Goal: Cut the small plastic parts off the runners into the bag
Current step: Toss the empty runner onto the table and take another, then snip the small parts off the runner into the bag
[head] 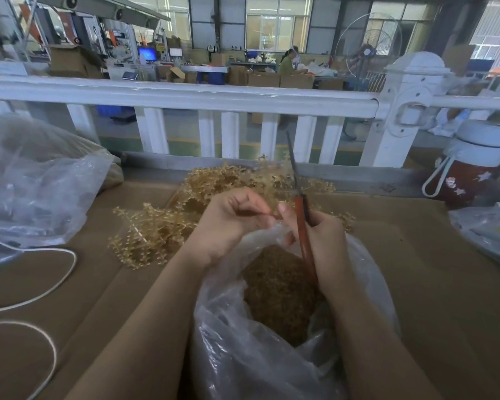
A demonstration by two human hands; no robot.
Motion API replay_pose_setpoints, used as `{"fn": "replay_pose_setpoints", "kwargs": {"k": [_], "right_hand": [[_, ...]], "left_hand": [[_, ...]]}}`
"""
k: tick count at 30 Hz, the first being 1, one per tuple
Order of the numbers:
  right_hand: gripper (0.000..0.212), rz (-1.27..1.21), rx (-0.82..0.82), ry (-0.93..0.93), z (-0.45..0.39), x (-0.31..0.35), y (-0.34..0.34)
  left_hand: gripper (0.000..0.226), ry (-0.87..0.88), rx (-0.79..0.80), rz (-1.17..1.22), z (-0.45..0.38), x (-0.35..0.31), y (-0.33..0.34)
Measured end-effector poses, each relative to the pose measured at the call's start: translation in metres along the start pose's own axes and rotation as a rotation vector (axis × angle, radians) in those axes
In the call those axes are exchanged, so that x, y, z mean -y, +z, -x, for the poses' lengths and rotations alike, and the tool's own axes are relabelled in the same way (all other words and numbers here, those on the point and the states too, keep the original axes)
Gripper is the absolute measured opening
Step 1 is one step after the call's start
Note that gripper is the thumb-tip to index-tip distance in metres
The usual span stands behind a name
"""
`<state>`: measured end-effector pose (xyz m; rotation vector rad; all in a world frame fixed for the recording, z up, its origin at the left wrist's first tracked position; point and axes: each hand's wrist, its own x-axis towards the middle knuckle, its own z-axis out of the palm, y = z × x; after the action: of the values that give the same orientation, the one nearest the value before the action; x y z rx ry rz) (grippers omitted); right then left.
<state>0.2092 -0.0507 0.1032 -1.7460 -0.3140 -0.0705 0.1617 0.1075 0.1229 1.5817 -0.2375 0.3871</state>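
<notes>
Runners (168, 226) heaped on the tabletop (416, 269) beyond the open bag (243, 342) of cut parts (277, 290). Left hand (231, 223) pinches a thin runner piece over the bag; right hand (321, 243) grips red-handled scissors (300, 209), blades up.

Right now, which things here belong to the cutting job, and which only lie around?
Job: scissors in right hand; left hand; pile of runners; open bag of cut parts.

Lying about: bottle; white cord; other bag.
</notes>
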Motion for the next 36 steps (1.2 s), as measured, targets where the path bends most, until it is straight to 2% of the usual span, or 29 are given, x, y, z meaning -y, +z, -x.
{"fn": "replay_pose_setpoints", "kwargs": {"k": [2,5,8,12,15,16,18,20,21,24,27,28,36], "right_hand": [[0.052,-0.097,0.014,0.028,0.001,0.004,-0.003],[0.035,-0.205,0.019,0.069,0.001,0.007,-0.007],[0.017,-0.199,0.033,0.101,-0.002,0.005,-0.005],[0.028,-0.211,0.036,0.059,-0.004,0.005,-0.004],[0.025,-0.306,0.074,0.029,-0.004,0.003,-0.006],[0.024,-0.349,0.092,0.011,-0.003,0.003,-0.006],[0.021,-0.366,0.112,-0.062,-0.003,0.003,-0.005],[0.021,-0.252,0.102,-0.154,-0.001,0.002,-0.004],[0.022,-0.162,0.097,-0.192,-0.001,0.001,-0.003],[0.03,0.045,0.12,-0.273,0.001,0.002,0.003],[0.033,0.118,0.15,-0.306,0.004,0.002,0.006],[0.031,0.146,0.14,-0.313,0.005,0.002,0.006],[0.01,0.233,0.042,-0.258,0.005,0.003,0.002]], "left_hand": [[0.015,-0.016,0.06,-0.094,0.002,0.001,0.008],[0.015,-0.049,0.087,-0.196,0.006,0.002,0.017],[0.014,-0.059,0.144,-0.234,0.007,0.002,0.018],[0.02,-0.109,0.204,-0.129,0.007,0.004,0.016],[0.023,-0.18,0.178,0.05,0.01,0.005,0.015],[0.031,-0.218,0.163,0.111,0.009,0.004,0.013],[0.072,-0.307,0.158,0.161,0.006,0.002,0.007],[0.106,-0.389,0.191,0.172,0.001,0.0,-0.001],[0.11,-0.418,0.192,0.196,-0.001,0.0,-0.005],[0.095,-0.438,0.12,0.222,-0.003,0.004,-0.006],[0.034,-0.397,0.076,0.281,-0.001,0.006,-0.002],[0.023,-0.384,0.072,0.311,-0.001,0.005,-0.002],[0.041,-0.418,-0.026,0.569,-0.006,0.007,-0.001]]}}
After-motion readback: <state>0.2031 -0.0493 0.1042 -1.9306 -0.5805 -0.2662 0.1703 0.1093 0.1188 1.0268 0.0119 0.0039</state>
